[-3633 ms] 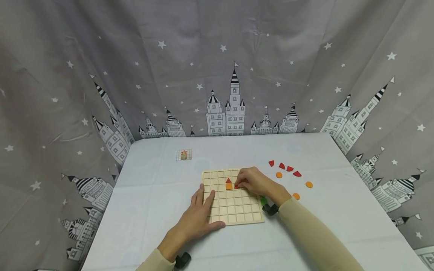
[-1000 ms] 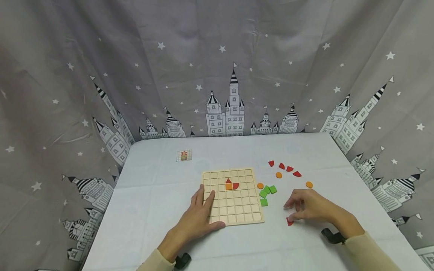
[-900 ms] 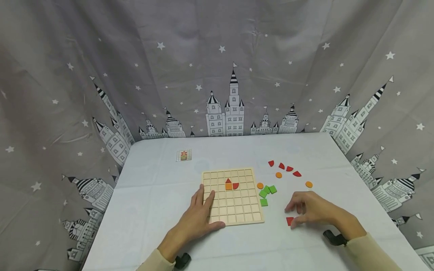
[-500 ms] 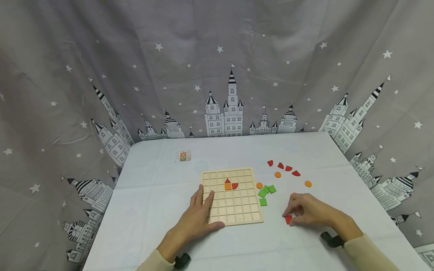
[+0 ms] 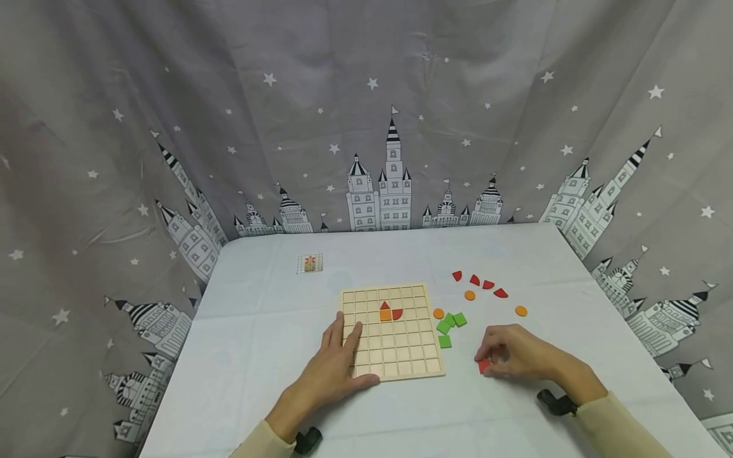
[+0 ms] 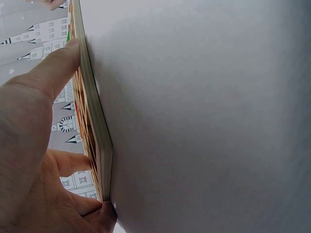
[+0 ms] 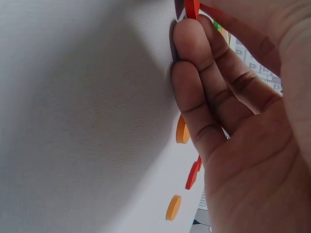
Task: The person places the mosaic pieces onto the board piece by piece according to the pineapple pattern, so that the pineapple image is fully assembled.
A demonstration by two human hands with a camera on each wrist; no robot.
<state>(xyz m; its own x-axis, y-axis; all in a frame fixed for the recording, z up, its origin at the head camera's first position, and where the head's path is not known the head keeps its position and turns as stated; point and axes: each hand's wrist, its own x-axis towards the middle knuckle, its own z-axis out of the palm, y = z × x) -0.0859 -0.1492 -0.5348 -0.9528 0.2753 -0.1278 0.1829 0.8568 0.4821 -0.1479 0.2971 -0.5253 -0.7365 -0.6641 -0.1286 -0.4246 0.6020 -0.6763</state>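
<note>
The grid board (image 5: 403, 354) looks matt wood, the tablecloth (image 5: 252, 343) finely woven.

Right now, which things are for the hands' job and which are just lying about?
For the job:
grid board, touched by the left hand
red piece in the right hand
orange square, red triangle, red quarter-circle on the board
probably loose red pieces, orange discs, green squares, picture card

Just around:
castle curtain
white cloth
black wrist gadgets

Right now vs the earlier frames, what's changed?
The right hand let go of the red quarter-circle on the board, moved rightward and nearer, and now pinches another red piece. The left hand stayed at the board; the orange square stayed put.
</note>
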